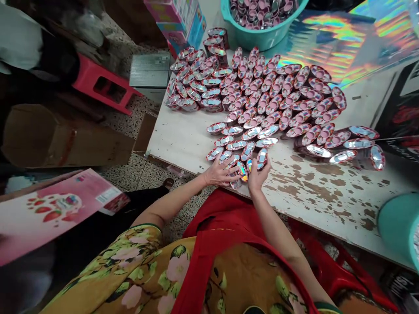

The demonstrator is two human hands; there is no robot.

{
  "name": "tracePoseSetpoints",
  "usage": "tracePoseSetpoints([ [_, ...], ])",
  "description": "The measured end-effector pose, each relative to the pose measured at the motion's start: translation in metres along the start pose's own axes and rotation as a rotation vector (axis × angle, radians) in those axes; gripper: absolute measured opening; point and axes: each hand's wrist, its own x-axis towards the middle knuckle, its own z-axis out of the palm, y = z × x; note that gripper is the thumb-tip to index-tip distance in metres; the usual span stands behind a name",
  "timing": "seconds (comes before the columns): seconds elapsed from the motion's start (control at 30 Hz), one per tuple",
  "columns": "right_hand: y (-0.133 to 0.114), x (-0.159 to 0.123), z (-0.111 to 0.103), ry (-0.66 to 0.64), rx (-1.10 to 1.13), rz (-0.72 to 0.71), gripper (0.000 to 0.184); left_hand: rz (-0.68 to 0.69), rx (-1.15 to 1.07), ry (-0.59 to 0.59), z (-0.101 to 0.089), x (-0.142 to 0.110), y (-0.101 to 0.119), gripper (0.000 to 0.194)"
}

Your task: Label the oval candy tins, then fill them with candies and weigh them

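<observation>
Rows of oval containers (255, 100) with red-patterned sides and shiny silver tops stand close together on the white table (183, 135). Many carry a pink piece in the middle of the top; the ones nearest me show plain mirror-like tops. At the table's near edge, my left hand (221, 173) lies with fingers spread against the nearest containers. Beside it, my right hand (259, 176) has thumb and fingers around an oval container (262, 158). The undersides of both hands' fingers are partly hidden.
A teal basin (265, 38) of pink-and-silver pieces stands at the back, near a pink-and-blue carton (183, 22) and iridescent sheets (327, 39). Another teal tub (397, 222) is at right. On the left are a person holding a pink strawberry box (62, 209), a pink stool (104, 87) and cardboard boxes.
</observation>
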Motion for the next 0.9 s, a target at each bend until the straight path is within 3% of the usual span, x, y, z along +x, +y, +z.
tracePoseSetpoints([
  [0.2, -0.027, -0.022, 0.073, -0.107, 0.045, 0.01, 0.066, -0.153, -0.051, -0.063, -0.019, -0.051, -0.061, 0.044],
  [0.37, -0.058, -0.013, 0.146, -0.261, 0.059, -0.016, 0.059, -0.395, -0.006, 0.021, -0.039, -0.083, -0.105, 0.041],
  [0.43, -0.07, -0.009, 0.16, -0.312, 0.046, -0.043, 0.059, -0.491, 0.03, 0.084, -0.047, -0.092, -0.111, 0.045],
  [0.5, -0.075, -0.01, 0.154, -0.32, 0.027, -0.101, 0.061, -0.534, 0.066, 0.182, -0.053, -0.096, -0.107, 0.054],
  [0.6, -0.064, -0.012, 0.1, -0.259, -0.014, -0.21, 0.056, -0.517, 0.1, 0.365, -0.055, -0.078, -0.087, 0.066],
  [0.7, -0.033, 0.002, 0.004, 0.017, -0.116, -0.175, 0.051, -0.333, 0.025, 0.461, -0.05, -0.015, -0.052, 0.065],
  [0.8, -0.001, 0.042, -0.109, 0.409, -0.273, -0.041, 0.061, 0.019, -0.148, 0.414, -0.047, 0.095, -0.004, 0.057],
  [0.9, 0.022, 0.098, -0.206, 0.573, -0.396, -0.006, 0.068, 0.179, -0.238, 0.286, -0.055, 0.228, 0.04, 0.056],
])
